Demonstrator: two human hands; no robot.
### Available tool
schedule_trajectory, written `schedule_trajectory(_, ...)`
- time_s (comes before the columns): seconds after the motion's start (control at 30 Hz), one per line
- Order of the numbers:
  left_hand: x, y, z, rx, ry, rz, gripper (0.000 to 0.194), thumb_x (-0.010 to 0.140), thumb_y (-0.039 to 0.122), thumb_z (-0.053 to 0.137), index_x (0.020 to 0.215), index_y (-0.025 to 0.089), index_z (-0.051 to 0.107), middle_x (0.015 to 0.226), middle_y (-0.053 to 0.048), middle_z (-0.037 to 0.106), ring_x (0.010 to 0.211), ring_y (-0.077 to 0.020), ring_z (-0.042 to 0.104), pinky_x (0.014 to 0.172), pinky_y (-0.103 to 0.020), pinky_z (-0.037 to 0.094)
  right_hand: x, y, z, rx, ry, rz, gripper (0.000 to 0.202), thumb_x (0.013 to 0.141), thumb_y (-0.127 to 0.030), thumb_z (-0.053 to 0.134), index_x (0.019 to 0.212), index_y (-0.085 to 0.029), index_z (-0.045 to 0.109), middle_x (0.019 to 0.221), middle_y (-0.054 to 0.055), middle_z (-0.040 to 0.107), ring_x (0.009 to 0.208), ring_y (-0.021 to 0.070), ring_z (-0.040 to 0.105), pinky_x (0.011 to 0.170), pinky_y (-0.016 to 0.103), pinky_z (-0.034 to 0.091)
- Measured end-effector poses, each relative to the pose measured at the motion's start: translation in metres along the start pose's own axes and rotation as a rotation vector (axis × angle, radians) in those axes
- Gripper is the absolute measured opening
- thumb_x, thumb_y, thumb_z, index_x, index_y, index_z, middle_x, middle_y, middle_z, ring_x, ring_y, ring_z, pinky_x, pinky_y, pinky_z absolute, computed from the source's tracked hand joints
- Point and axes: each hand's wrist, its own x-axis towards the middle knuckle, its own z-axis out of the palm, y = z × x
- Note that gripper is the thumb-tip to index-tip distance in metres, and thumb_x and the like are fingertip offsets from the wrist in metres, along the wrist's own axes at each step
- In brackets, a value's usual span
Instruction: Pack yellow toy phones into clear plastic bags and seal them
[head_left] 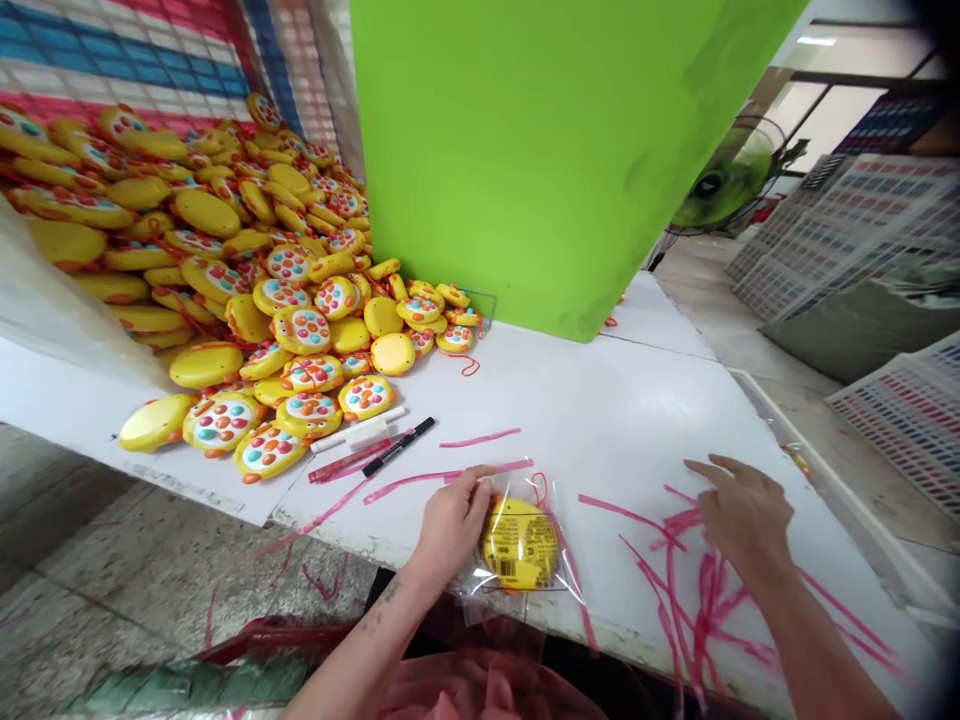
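Observation:
My left hand (456, 515) is closed on the left side of a clear plastic bag (504, 592) near the table's front edge. Inside the bag lies a yellow oval toy (519, 545), its back up under black print and a barcode, with a red cord loop at its top. To the right, my right hand (746, 510) has its fingers stretched out and apart, with nothing seen in them. It is over or just beside a loose heap of pink plastic strips (701, 610); whether it touches them I cannot tell.
A large pile of yellow animal-shaped toys (300, 325) spreads across the left. Before it lie a black marker (397, 447) and a white pen (352, 430). A tall green panel (540, 160) stands behind the white table (645, 390). A fan (724, 185) is beyond, right.

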Motion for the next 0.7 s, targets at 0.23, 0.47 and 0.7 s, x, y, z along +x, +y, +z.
schedule_trajectory(0.23, -0.001, 0.0, -0.001, -0.013, -0.01, 0.007, 0.025, 0.09, 0.03, 0.044, 0.108, 0.021, 0.061, 0.083, -0.002, 0.073, 0.073, -0.0168, 0.065, 0.066, -0.025, 0.047, -0.019, -0.112, -0.016, 0.75, -0.56, 0.09, 0.035, 0.085, -0.046, 0.047, 0.094, -0.02, 0.069, 0.09, 0.007, 0.072, 0.087, 0.0248, 0.065, 0.077, 0.037, 0.049)
schedule_trajectory(0.47, 0.0, 0.002, -0.004, -0.063, -0.023, -0.009, 0.027, 0.091, 0.032, 0.045, 0.108, 0.021, 0.062, 0.089, -0.003, 0.073, 0.079, -0.0175, 0.067, 0.073, -0.028, 0.05, -0.02, -0.162, 0.007, 1.128, -0.802, 0.147, 0.023, 0.076, -0.034, 0.063, 0.089, -0.015, 0.064, 0.073, 0.001, 0.068, 0.064, 0.0145, 0.061, 0.06, 0.026, 0.045)
schedule_trajectory(0.7, 0.002, -0.002, -0.004, -0.439, -0.095, -0.05, 0.029, 0.087, 0.031, 0.048, 0.107, 0.019, 0.065, 0.1, -0.004, 0.073, 0.09, -0.0185, 0.067, 0.084, -0.031, 0.052, -0.02, -0.133, 0.007, 1.234, -0.81, 0.184, 0.024, 0.072, -0.035, 0.067, 0.087, -0.016, 0.071, 0.076, 0.004, 0.071, 0.064, 0.0143, 0.06, 0.065, 0.029, 0.047)
